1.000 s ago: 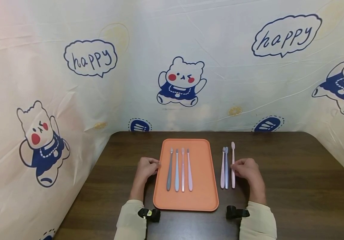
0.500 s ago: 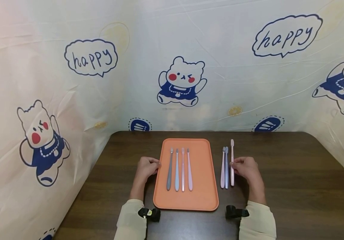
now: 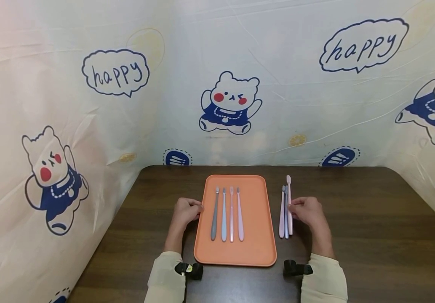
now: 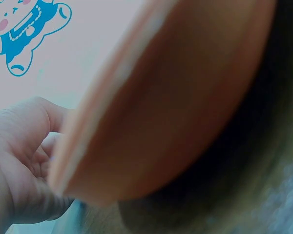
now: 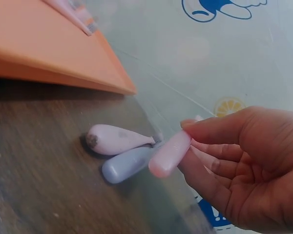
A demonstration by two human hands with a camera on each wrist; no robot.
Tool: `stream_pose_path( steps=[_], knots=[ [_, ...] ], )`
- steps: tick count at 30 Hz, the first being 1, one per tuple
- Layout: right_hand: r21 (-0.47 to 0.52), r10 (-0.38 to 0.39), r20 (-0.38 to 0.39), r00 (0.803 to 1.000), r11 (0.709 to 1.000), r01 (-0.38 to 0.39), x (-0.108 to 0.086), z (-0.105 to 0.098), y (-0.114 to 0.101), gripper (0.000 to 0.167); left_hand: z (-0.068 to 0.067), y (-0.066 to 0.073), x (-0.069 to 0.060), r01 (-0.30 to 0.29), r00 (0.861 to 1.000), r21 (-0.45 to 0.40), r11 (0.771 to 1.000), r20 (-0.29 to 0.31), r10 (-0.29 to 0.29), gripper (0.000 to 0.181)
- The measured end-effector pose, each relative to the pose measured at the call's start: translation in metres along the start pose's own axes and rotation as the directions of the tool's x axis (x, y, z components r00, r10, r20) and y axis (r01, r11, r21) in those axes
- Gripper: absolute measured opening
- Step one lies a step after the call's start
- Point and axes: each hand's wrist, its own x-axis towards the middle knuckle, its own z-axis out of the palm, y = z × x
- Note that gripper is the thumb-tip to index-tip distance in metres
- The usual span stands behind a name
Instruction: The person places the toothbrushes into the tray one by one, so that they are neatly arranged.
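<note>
My right hand (image 3: 308, 210) pinches a pink toothbrush (image 3: 289, 185) between thumb and fingers. In the right wrist view the held toothbrush (image 5: 168, 156) is tilted, its handle end over the table. Close to its left lie a pale pink toothbrush (image 3: 281, 223) and a blue-grey toothbrush (image 3: 286, 227), side by side on the table. My left hand (image 3: 185, 210) grips the left rim of an orange tray (image 3: 236, 254); the tray hides part of its fingers in the left wrist view. On the tray lie a grey (image 3: 214, 223), a light blue (image 3: 223, 223), a pink (image 3: 231, 223) and a lilac toothbrush (image 3: 240, 223).
The dark wooden table (image 3: 384, 235) extends on both sides of the tray. A printed cloth (image 3: 297, 105) with cartoon bears stands behind and to the sides. A black camera mount is strapped to each sleeve.
My right hand has carried the pink toothbrush left and slightly away, close against the blue-grey one. The left hand and tray have stayed in place.
</note>
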Motion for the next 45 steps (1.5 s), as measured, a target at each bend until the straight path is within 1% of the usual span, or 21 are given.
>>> stream_pose_path(
  steps=[7,14,20,30,37,41,45],
  knots=[
    [-0.002,-0.012,0.02,1.0,1.0,0.012,-0.001,0.004,-0.005,0.03,0.0,-0.001,0.001,0.002,1.0,0.003,1.0,0.009,-0.002,0.017],
    [0.01,-0.041,0.042,0.998,0.999,0.04,-0.001,0.009,-0.008,0.031,0.0,0.0,0.001,0.01,1.0,0.013,1.0,0.002,-0.01,0.017],
    [0.001,-0.04,0.045,0.998,0.999,0.04,0.0,0.013,-0.009,0.03,0.0,0.001,0.0,0.016,1.0,0.012,1.0,0.002,-0.016,0.017],
    [0.003,-0.085,0.05,0.995,0.996,0.085,-0.004,0.022,-0.015,0.026,-0.001,0.0,0.0,0.006,1.0,0.002,1.0,0.007,-0.006,0.017],
    [-0.016,-0.088,0.053,0.995,0.996,0.089,-0.004,0.026,-0.018,0.027,0.0,0.001,0.001,0.01,1.0,0.006,1.0,0.002,-0.01,0.017],
    [-0.031,-0.103,0.049,0.993,0.994,0.105,-0.005,0.029,-0.02,0.025,-0.001,0.001,0.0,0.014,1.0,0.007,1.0,0.001,-0.014,0.017],
    [-0.02,-0.111,0.053,0.992,0.993,0.112,-0.005,0.033,-0.021,0.024,-0.001,0.001,0.0,0.017,1.0,0.006,1.0,-0.003,-0.017,0.018]
  ],
)
